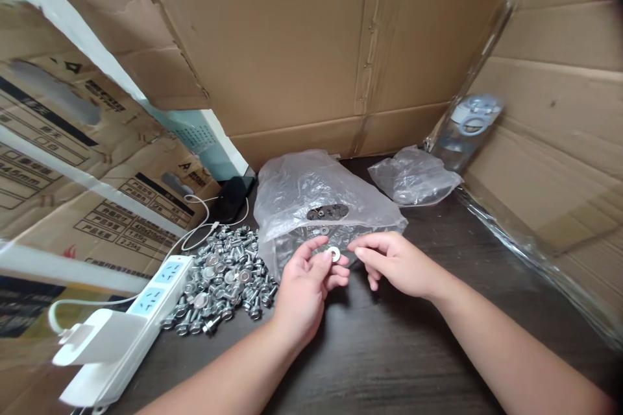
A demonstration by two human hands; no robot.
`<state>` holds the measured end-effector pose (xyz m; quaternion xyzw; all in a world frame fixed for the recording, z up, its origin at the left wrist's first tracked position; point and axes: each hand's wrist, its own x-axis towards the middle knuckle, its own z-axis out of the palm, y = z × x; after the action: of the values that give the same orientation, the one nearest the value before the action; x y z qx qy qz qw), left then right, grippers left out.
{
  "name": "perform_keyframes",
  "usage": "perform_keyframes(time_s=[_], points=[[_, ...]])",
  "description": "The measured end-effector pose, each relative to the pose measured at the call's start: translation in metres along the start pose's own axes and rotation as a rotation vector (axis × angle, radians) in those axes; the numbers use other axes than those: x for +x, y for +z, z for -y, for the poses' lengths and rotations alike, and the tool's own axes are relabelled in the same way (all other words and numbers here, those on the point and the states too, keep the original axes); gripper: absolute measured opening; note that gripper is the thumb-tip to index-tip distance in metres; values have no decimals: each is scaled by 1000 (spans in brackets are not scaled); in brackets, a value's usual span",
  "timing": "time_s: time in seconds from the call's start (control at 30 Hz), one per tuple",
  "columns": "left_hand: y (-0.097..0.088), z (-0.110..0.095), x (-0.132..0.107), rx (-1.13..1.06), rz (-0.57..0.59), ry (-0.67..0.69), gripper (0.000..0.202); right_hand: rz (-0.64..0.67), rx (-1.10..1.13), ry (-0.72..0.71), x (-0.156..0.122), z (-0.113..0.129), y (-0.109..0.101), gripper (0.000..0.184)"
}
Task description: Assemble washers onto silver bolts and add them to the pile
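A small pale flat washer (333, 253) sits in my left hand (304, 282), pinched between the thumb and fingers. Just right of it is my right hand (396, 262), its index finger stretched toward the washer and the thumb close beside that finger. No object shows in my right hand, and its lower fingers hang loosely curled. Behind both hands lies a clear plastic bag (311, 181) with dark washers (331, 212) showing through its opening. Left of my left hand is a heap of silver flange bolts (228, 272), some with round washer-like faces up.
A white power strip (170, 275) with a plugged-in charger (92, 340) stands at left. A cable runs to a dark phone (236, 198). Another plastic bag (413, 175) and a clear bottle (464, 133) are at the back right. Cardboard walls (292, 45) surround the dark table (389, 363).
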<state>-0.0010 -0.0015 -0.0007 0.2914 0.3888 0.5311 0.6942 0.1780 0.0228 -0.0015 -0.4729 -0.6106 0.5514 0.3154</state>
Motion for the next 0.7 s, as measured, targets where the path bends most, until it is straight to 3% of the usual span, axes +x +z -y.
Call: perform_keyframes(time_s=[0.17,0.37,0.57,0.7], points=[[-1,1,0,173,41,33,41,86,369,-53,2,0,13,29],[-1,3,-1,416,73,48,24,45,309,-25,0,3,19,27],[-1,2,4,178,-64,-87,17,-92,336,19,7,-6,24,21],[-3,5,8,137,-115,-31,30,-162,406,34,12,-13,33,24]])
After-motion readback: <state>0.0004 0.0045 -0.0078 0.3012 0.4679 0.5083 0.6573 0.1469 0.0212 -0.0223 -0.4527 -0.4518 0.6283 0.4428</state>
